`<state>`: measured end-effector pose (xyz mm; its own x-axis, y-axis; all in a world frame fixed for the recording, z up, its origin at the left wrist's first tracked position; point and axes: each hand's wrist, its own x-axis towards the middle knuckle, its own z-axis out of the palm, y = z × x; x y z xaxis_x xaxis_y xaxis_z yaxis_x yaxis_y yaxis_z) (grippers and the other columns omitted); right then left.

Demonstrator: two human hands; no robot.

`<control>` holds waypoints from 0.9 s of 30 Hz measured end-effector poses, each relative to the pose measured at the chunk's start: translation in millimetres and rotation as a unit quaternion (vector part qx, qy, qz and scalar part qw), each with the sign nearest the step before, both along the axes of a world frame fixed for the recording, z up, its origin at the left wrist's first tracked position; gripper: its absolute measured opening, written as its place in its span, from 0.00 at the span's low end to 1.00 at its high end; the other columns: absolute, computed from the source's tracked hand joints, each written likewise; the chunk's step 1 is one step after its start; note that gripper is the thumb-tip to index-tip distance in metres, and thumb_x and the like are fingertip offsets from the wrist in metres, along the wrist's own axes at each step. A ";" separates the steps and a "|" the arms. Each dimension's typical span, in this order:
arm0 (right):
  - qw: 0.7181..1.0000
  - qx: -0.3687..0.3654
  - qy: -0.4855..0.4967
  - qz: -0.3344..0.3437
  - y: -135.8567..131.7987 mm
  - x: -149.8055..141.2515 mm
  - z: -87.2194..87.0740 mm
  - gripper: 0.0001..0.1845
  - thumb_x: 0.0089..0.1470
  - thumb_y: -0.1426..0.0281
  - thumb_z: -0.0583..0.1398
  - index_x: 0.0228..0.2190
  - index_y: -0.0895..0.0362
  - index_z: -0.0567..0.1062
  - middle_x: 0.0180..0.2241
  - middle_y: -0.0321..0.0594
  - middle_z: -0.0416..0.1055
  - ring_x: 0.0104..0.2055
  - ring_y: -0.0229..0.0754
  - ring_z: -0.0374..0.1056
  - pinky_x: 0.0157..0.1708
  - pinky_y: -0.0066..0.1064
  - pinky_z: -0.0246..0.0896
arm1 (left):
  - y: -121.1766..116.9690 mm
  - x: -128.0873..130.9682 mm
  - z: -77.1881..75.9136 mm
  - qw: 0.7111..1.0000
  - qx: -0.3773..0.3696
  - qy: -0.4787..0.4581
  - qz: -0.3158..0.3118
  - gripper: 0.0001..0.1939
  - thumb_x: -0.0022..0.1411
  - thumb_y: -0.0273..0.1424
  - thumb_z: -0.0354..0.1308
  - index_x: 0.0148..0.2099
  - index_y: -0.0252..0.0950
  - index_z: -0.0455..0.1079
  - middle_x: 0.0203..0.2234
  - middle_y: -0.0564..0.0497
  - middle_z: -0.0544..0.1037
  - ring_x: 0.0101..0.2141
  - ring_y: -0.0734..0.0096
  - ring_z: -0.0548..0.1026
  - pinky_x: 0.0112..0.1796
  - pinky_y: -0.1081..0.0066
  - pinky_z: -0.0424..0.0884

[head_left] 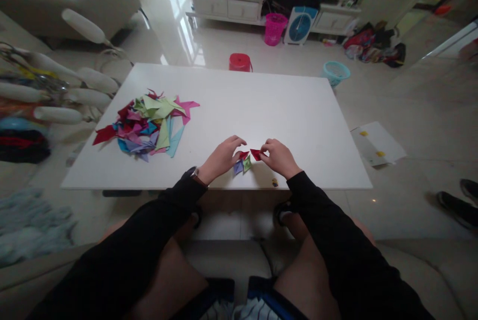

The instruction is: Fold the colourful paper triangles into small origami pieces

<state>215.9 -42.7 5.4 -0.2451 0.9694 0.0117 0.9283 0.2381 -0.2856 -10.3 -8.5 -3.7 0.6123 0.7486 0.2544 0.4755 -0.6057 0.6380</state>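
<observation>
My left hand [221, 158] rests at the table's near side, its fingers curved and apart. Its thumb is close to a small red folded paper piece [244, 154]; whether it presses on that piece I cannot make out. Just below lie a purple folded paper piece [238, 166] and a green folded paper piece [247, 163], side by side. My right hand [278, 156] is closed in a pinch on another red folded paper piece [255, 154], whose tip points toward the first red one. A small gap shows between the two red pieces.
A heap of coloured folded papers [149, 123] lies on the left of the white table [261, 106]. A tiny dark and yellow item [275, 182] is near the front edge. Beyond stand a red stool [240, 62] and a light blue basket [336, 72].
</observation>
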 end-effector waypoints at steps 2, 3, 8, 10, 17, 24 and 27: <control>0.999 -0.027 -0.028 -0.035 1.6 2.2 -2.8 0.09 0.60 0.69 0.61 0.30 0.56 0.80 0.36 0.44 0.74 0.41 0.43 0.68 0.37 0.31 0.57 | 3.0 -4.7 -2.1 0.999 -0.016 0.030 0.012 0.14 0.60 0.19 0.55 0.47 0.35 0.70 0.43 0.45 0.75 0.44 0.62 0.74 0.48 0.61 0.72; 0.997 -0.041 -0.040 -0.051 2.4 2.6 -4.7 0.09 0.60 0.69 0.61 0.31 0.56 0.81 0.37 0.44 0.75 0.41 0.44 0.68 0.37 0.31 0.58 | 4.2 -6.8 -3.6 0.998 -0.023 0.051 0.010 0.13 0.59 0.19 0.55 0.45 0.34 0.70 0.41 0.45 0.75 0.43 0.61 0.74 0.47 0.61 0.72; 0.984 -0.115 -0.081 -0.105 4.7 -1.8 -15.9 0.11 0.59 0.66 0.60 0.36 0.56 0.83 0.39 0.48 0.79 0.41 0.46 0.72 0.38 0.32 0.61 | 6.0 -12.3 -10.1 0.993 -0.042 0.111 -0.021 0.08 0.59 0.22 0.56 0.41 0.35 0.71 0.37 0.46 0.74 0.40 0.60 0.73 0.44 0.61 0.71; 0.980 -0.129 -0.092 -0.121 5.1 -4.1 -19.3 0.13 0.59 0.66 0.60 0.37 0.56 0.83 0.40 0.49 0.79 0.41 0.47 0.73 0.38 0.32 0.62 | 5.4 -13.4 -9.8 0.993 -0.040 0.110 -0.027 0.07 0.60 0.24 0.56 0.40 0.36 0.71 0.37 0.46 0.74 0.40 0.59 0.73 0.44 0.61 0.70; 0.972 -0.152 -0.082 -0.156 8.5 -10.7 -27.4 0.15 0.59 0.63 0.59 0.39 0.56 0.84 0.40 0.52 0.80 0.43 0.48 0.75 0.41 0.32 0.64 | 4.5 -19.0 -3.8 0.993 -0.039 0.111 -0.015 0.07 0.61 0.25 0.55 0.41 0.36 0.72 0.39 0.46 0.74 0.41 0.59 0.73 0.45 0.60 0.70; 0.972 -0.169 -0.071 -0.145 9.5 -18.8 -32.4 0.16 0.57 0.60 0.61 0.39 0.56 0.84 0.40 0.52 0.80 0.43 0.49 0.75 0.41 0.33 0.64 | 3.8 -23.8 -2.4 0.992 -0.035 0.118 -0.009 0.08 0.61 0.25 0.55 0.42 0.36 0.72 0.40 0.45 0.75 0.42 0.59 0.74 0.46 0.60 0.71; 0.971 -0.174 -0.077 -0.145 9.1 -19.9 -32.9 0.16 0.57 0.61 0.60 0.38 0.57 0.84 0.40 0.52 0.80 0.42 0.49 0.76 0.39 0.33 0.64 | 3.2 -25.7 -0.9 0.992 -0.034 0.120 -0.007 0.08 0.61 0.26 0.55 0.42 0.36 0.72 0.40 0.45 0.75 0.42 0.59 0.74 0.45 0.60 0.71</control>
